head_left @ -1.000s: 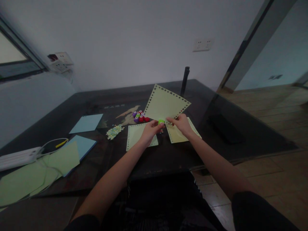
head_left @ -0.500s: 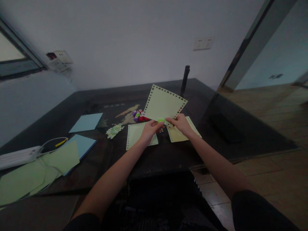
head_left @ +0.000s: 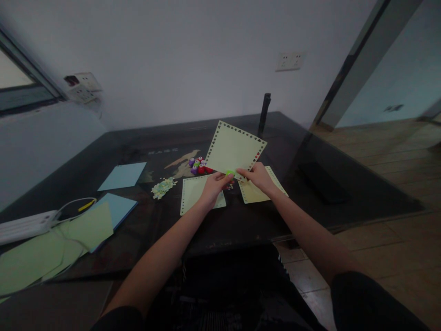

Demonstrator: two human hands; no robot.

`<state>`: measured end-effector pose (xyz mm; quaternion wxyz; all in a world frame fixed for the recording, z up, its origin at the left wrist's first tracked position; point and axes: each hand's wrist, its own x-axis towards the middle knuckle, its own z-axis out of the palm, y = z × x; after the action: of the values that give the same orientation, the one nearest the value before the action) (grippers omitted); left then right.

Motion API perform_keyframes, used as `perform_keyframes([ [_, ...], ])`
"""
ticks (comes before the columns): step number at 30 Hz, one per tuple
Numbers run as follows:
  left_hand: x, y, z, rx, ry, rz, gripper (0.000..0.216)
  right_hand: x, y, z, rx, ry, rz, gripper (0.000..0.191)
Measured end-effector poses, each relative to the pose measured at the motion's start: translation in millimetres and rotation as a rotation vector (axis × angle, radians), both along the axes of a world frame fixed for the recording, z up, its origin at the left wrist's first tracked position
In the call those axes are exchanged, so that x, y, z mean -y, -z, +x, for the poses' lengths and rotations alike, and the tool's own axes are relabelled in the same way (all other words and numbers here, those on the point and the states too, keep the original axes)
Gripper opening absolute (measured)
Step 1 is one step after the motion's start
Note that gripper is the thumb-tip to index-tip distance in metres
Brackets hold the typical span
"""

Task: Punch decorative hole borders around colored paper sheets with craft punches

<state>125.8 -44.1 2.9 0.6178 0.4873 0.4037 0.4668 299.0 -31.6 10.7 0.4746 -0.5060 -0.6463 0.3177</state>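
My left hand (head_left: 212,186) pinches a small green hole punch (head_left: 230,173) against the lower edge of a pale yellow-green paper sheet (head_left: 234,149). That sheet is raised off the dark table (head_left: 241,220) and has small holes punched along its borders. My right hand (head_left: 258,177) grips the same lower edge just right of the punch. Under my hands lie two more punched sheets, one on the left (head_left: 193,191) and one on the right (head_left: 257,193).
A cluster of purple, green and red punches (head_left: 199,166) sits behind the sheets, with a heap of paper bits (head_left: 164,187) to its left. Blue sheets (head_left: 123,175), green sheets (head_left: 51,243), a white power strip (head_left: 27,223) with cables lie at left. A dark post (head_left: 264,115) stands behind.
The held sheet has turned and dropped slightly, its right corner swinging in towards me. Both hands stay at its lower edge with the green punch.
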Motion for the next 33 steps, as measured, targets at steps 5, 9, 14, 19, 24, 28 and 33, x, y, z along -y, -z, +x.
perform_keyframes([
  [5,-0.6,1.2,-0.5,-0.027,-0.004,0.008,0.033,-0.6,0.5,0.0,-0.019,-0.007,-0.012,0.022],
  [9,-0.8,2.1,-0.3,-0.033,-0.013,0.006,0.032,1.9,-3.4,-1.8,-0.013,0.006,-0.018,0.019],
  [14,-0.3,1.8,0.4,0.015,-0.005,-0.006,0.033,2.6,-4.8,-1.6,0.005,0.002,-0.015,0.016],
  [19,0.7,1.0,1.0,0.048,-0.003,0.005,0.032,0.1,-0.9,0.1,-0.007,-0.015,0.003,0.017],
  [24,1.3,2.1,2.4,0.086,-0.019,0.017,0.03,0.6,-1.6,-0.2,-0.036,-0.011,0.007,0.017],
  [28,1.2,2.3,2.6,0.086,-0.019,0.015,0.029,1.2,-2.8,-0.2,-0.003,-0.012,-0.004,0.017],
  [33,1.0,2.1,2.0,0.098,-0.013,0.005,0.029,1.2,-2.4,0.3,0.028,-0.016,0.0,0.02],
])
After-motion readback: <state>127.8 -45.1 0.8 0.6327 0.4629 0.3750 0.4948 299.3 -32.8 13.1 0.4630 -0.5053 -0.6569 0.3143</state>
